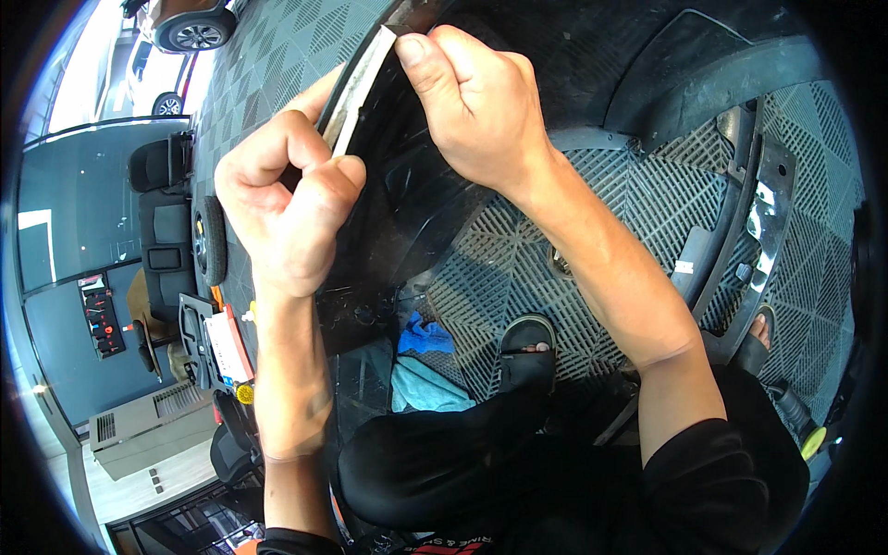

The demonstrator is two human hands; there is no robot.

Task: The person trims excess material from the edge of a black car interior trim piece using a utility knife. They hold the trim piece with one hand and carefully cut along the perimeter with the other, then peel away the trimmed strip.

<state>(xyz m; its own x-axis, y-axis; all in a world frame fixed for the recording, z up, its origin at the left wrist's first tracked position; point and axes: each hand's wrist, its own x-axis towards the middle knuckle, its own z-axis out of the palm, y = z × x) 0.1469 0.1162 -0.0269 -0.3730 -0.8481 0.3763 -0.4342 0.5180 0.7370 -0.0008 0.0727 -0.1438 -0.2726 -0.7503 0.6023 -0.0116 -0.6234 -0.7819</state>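
A narrow pale strip [363, 91], whitish grey and slightly rough, lies along the edge of a large glossy black car body panel [393, 199]. My left hand [287, 194] is closed around that edge at the strip's lower end. Its thumb is bent on the near side, and some fingers go behind the panel. At the strip's upper end is my right hand [481, 106], curled closed with its thumb tip against the strip. The fingers of the right hand are partly hidden, as is the panel's far side.
Below the panel, a blue cloth [425, 335] and a teal towel [430, 384] lie by my sandalled foot [527, 347]. A long black and metal car part [740, 222] stands at the right on the grey grid floor [629, 213]. Left are a tyre [211, 240] and black seats [166, 222].
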